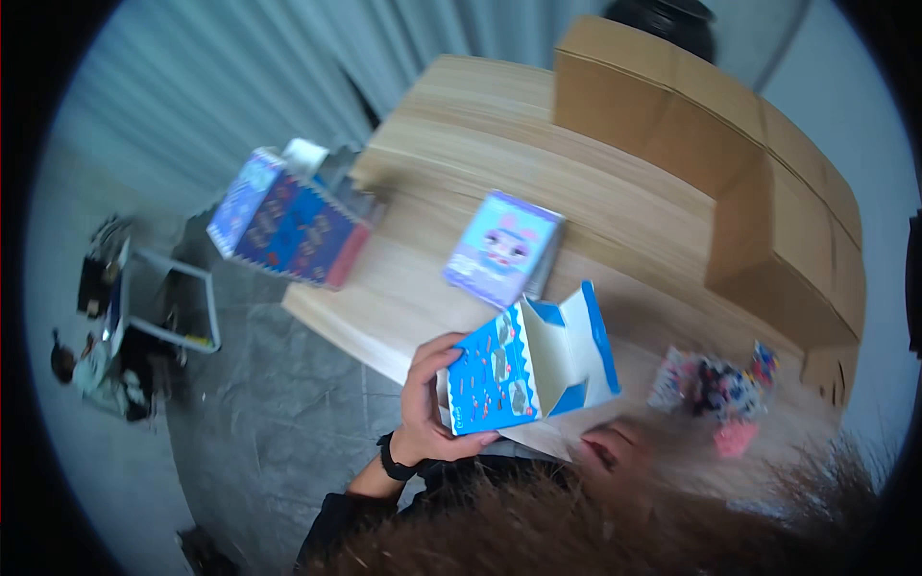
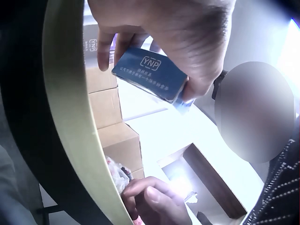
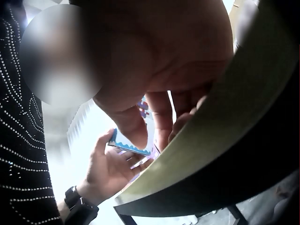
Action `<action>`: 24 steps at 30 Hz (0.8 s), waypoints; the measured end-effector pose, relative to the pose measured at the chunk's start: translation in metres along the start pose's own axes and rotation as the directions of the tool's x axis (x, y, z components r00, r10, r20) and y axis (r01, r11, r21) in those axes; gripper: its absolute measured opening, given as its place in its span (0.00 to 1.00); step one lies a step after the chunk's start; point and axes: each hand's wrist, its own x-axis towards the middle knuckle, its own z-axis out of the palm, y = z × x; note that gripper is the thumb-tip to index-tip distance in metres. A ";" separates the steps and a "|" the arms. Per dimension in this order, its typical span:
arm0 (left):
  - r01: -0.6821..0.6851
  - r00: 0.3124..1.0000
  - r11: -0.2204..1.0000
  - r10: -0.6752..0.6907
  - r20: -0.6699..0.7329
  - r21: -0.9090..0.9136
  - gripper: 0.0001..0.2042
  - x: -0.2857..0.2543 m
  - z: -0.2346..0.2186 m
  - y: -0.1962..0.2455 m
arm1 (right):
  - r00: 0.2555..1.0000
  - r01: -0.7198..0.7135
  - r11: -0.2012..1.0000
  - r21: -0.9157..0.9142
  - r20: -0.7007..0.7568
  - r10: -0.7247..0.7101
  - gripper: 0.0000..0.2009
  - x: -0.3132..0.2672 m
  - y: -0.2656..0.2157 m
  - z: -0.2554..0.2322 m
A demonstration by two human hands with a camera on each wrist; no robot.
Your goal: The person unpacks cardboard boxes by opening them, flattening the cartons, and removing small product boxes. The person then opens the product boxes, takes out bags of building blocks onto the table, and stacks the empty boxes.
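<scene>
A blue carton [image 1: 490, 384] with printed pictures on its side is gripped by my left hand [image 1: 423, 403], thumb on one edge and fingers round the opposite one. Its end flaps stand open and the pale inside shows. In the left wrist view the carton's closed end [image 2: 150, 70] carries the letters YNP. My right hand [image 1: 615, 451] hangs close to the open end, partly covered by hair in the head view. Its fingers [image 2: 157, 190] are loosely curled with nothing seen between them. A purple box [image 1: 504, 250] with a cartoon face lies on the table just beyond the carton.
Brown cardboard boxes [image 1: 663, 125] line the table's far and right sides. Clear bags of small colourful pieces [image 1: 711, 384] lie at the right, beside a pink piece [image 1: 735, 438]. A larger purple-blue box [image 1: 298, 226] stands at the table's left edge. Another person [image 1: 106, 379] sits far left.
</scene>
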 end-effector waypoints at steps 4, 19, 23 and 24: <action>0.082 0.943 0.857 0.099 -0.319 0.508 0.44 0.015 -0.043 0.023 | 0.981 -0.161 0.973 0.166 -0.078 0.176 0.02 0.006 -0.006 -0.003; 0.085 0.806 0.448 0.494 -0.326 0.890 0.35 0.079 -0.167 0.091 | 0.990 0.111 0.993 -0.035 0.095 -0.108 0.02 0.023 -0.005 -0.030; 0.195 0.803 0.693 0.293 -0.519 0.694 0.32 0.101 -0.217 0.088 | 0.987 0.029 1.000 0.009 0.160 -0.030 0.02 0.022 -0.002 -0.033; 0.187 0.808 0.695 0.293 -0.511 0.694 0.32 0.102 -0.219 0.088 | 0.987 0.042 0.999 -0.017 0.155 -0.039 0.02 0.026 -0.008 -0.036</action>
